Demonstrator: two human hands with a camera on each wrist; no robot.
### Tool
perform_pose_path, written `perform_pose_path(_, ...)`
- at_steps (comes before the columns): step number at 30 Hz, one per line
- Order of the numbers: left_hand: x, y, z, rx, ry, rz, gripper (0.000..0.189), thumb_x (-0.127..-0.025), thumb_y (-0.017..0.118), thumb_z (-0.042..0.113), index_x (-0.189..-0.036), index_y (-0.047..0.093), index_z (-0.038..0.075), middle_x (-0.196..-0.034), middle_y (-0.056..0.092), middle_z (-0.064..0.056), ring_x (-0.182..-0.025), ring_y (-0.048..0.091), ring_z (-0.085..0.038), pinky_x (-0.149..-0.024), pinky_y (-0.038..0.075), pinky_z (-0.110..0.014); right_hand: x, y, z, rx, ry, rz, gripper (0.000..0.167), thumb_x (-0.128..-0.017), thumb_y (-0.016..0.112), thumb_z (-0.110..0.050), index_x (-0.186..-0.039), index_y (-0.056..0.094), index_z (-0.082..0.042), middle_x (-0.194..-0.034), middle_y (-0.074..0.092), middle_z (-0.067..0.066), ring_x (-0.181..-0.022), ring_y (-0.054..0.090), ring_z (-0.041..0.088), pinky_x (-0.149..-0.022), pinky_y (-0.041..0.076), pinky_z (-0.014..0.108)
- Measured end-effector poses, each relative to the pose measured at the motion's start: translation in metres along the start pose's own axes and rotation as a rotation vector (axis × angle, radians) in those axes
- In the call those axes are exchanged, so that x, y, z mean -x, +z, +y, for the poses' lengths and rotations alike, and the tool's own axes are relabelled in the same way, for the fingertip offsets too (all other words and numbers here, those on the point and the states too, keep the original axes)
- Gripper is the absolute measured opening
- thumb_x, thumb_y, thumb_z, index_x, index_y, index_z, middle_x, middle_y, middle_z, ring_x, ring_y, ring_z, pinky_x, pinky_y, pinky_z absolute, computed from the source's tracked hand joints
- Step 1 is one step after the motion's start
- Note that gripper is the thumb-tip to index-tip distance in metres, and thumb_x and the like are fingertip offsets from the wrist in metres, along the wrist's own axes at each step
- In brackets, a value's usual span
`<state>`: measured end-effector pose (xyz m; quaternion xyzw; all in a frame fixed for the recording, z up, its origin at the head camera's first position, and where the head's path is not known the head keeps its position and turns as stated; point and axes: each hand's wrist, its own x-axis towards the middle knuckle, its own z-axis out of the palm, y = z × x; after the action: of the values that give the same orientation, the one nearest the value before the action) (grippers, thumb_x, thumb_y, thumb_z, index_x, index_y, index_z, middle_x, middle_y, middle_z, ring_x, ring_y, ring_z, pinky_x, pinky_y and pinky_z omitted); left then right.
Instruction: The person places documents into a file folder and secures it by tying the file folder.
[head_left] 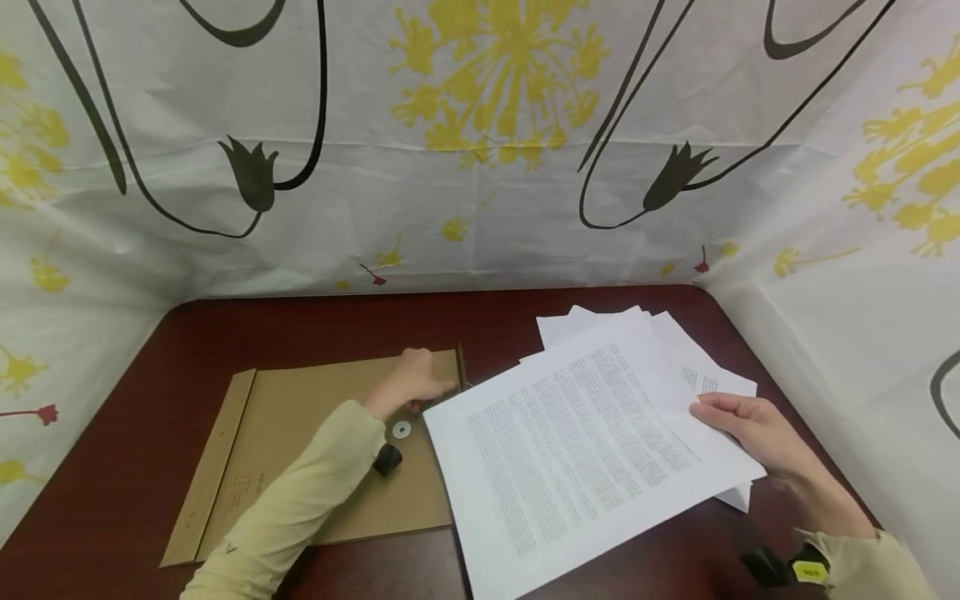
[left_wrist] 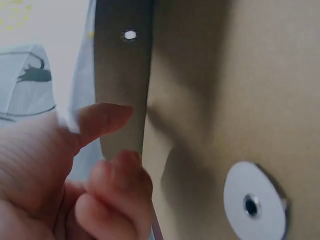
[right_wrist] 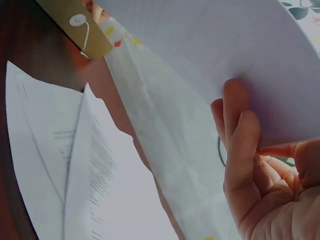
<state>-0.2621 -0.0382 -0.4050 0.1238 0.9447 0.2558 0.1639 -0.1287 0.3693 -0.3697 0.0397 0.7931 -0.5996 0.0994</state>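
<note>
My right hand [head_left: 750, 429] pinches a printed sheet of paper [head_left: 577, 433] at its right edge, holding it raised and tilted. In the right wrist view, the thumb and fingers close on the lower edge of that sheet [right_wrist: 260, 80]. My left hand [head_left: 412, 379] is at the right end of a brown kraft envelope [head_left: 315, 417], thumb extended and other fingers curled. The thumb [left_wrist: 112, 120] overlaps the raised envelope flap [left_wrist: 122, 80]; I cannot tell whether the hand grips it. A white button disc [head_left: 402, 429] sits beside this hand. The sheet's left corner is close to the hand.
Several loose printed papers [head_left: 708, 358] lie in an untidy pile at the right, partly behind the raised sheet. The dark red table [head_left: 112, 450] ends against a patterned white cloth [head_left: 465, 208] at the back and sides. A string [right_wrist: 87, 37] hangs from the envelope's button.
</note>
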Motion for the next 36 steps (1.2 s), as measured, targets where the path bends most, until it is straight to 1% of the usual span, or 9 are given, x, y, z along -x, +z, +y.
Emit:
perform_pose_path(6,-0.005,0.009,0.006,-0.057,-0.04,0.024,0.042,-0.082,0.068,0.033,-0.055,0.05,0.007,-0.044,0.047,-0.003,-0.033,0.047,-0.012,-0.035,0.039,-0.021,0.006,-0.009,-0.003,-0.004,0.023,0.053,0.027,-0.095,0.053,-0.013,-0.085,0.069,-0.032,-0.074,0.069,-0.003,-0.057,0.066,0.017,-0.046,0.052,0.03)
perform_pose_path(11,-0.004,0.012,0.006,-0.076,-0.032,0.037,0.043,-0.08,0.067,0.033,-0.051,0.044,0.011,-0.042,0.046,-0.002,-0.035,0.048,-0.013,-0.036,0.038,-0.022,0.012,-0.013,-0.003,0.004,0.021,0.093,0.029,-0.095,0.053,-0.013,-0.084,0.068,-0.035,-0.072,0.068,-0.005,-0.055,0.065,0.014,-0.045,0.051,0.029)
perform_pose_path(24,-0.007,0.013,0.015,-0.014,0.028,-0.028,0.039,-0.083,0.054,0.008,-0.046,0.041,0.009,-0.039,0.045,-0.005,-0.03,0.048,-0.013,-0.033,0.042,-0.023,0.025,-0.017,-0.009,0.092,0.028,0.172,0.027,-0.095,0.055,-0.019,-0.081,0.066,-0.038,-0.07,0.068,-0.008,-0.055,0.065,0.014,-0.046,0.051,0.03)
perform_pose_path(26,-0.006,0.011,0.016,-0.015,0.022,-0.045,0.029,-0.085,0.055,0.009,-0.057,0.053,0.001,-0.041,0.048,-0.007,-0.031,0.048,-0.012,-0.034,0.042,-0.023,0.026,-0.018,-0.01,0.095,0.026,0.177,0.028,-0.095,0.054,-0.018,-0.081,0.066,-0.038,-0.07,0.067,-0.008,-0.054,0.065,0.014,-0.045,0.051,0.03)
perform_pose_path(28,-0.005,0.009,0.017,-0.002,0.022,-0.062,0.021,-0.087,0.055,0.01,-0.085,0.061,-0.01,-0.045,0.051,-0.009,-0.032,0.049,-0.012,-0.035,0.044,-0.023,0.027,-0.02,-0.011,0.083,0.029,0.178,0.028,-0.095,0.054,-0.017,-0.081,0.067,-0.037,-0.07,0.067,-0.008,-0.054,0.065,0.014,-0.045,0.05,0.029)
perform_pose_path(30,-0.003,0.007,0.017,0.019,0.025,-0.075,0.035,-0.088,0.055,0.01,-0.113,0.053,-0.015,-0.047,0.053,-0.01,-0.033,0.049,-0.012,-0.036,0.045,-0.023,0.027,-0.02,-0.012,0.084,0.03,0.182,0.029,-0.095,0.054,-0.017,-0.08,0.067,-0.037,-0.07,0.067,-0.009,-0.054,0.065,0.013,-0.045,0.05,0.029)
perform_pose_path(32,-0.002,0.005,0.016,0.04,0.033,-0.087,0.047,-0.089,0.055,0.009,-0.127,0.042,-0.015,-0.049,0.055,-0.011,-0.033,0.05,-0.012,-0.037,0.046,-0.024,0.027,-0.02,-0.013,0.072,0.032,0.189,0.029,-0.095,0.054,-0.016,-0.079,0.067,-0.037,-0.069,0.067,-0.008,-0.054,0.065,0.013,-0.045,0.05,0.028)
perform_pose_path(34,0.0,0.003,0.016,0.049,0.042,-0.098,0.043,-0.09,0.055,0.008,-0.123,0.046,-0.018,-0.048,0.055,-0.01,-0.034,0.05,-0.012,-0.038,0.047,-0.023,0.027,-0.02,-0.015,0.08,0.037,0.212,0.029,-0.095,0.054,-0.017,-0.078,0.067,-0.037,-0.068,0.067,-0.01,-0.054,0.064,0.012,-0.046,0.05,0.027)
perform_pose_path(36,0.001,0.002,0.016,0.052,0.05,-0.105,0.03,-0.089,0.054,0.007,-0.104,0.056,-0.02,-0.047,0.055,-0.01,-0.034,0.051,-0.012,-0.039,0.047,-0.023,0.028,-0.018,-0.016,0.117,0.037,0.244,0.027,-0.094,0.056,-0.021,-0.077,0.066,-0.039,-0.067,0.066,-0.011,-0.055,0.063,0.01,-0.048,0.05,0.026)
